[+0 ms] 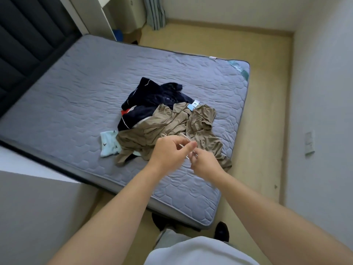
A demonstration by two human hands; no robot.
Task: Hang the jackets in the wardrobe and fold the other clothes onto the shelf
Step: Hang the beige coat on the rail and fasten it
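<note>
While both hands work a hanger, nothing is hung or folded yet.
Left hand [171, 153] and right hand [207, 164] meet just above the pile, fingers curled and pinching what looks like a thin silvery wire hanger [194, 154], too blurred to read its full shape; every garment lies heaped on the grey quilted mattress [76, 88], from its middle toward the near edge; dark navy jacket with white piping [152, 100] on the heap's far side; crumpled tan-brown soft garment [172, 123] sprawled nearest the hands; pale blue patterned cloth [108, 143] poking out at the left; no wardrobe or shelf in view; my read: the very start, first jacket awaiting its hanger, all the folding left.
</note>
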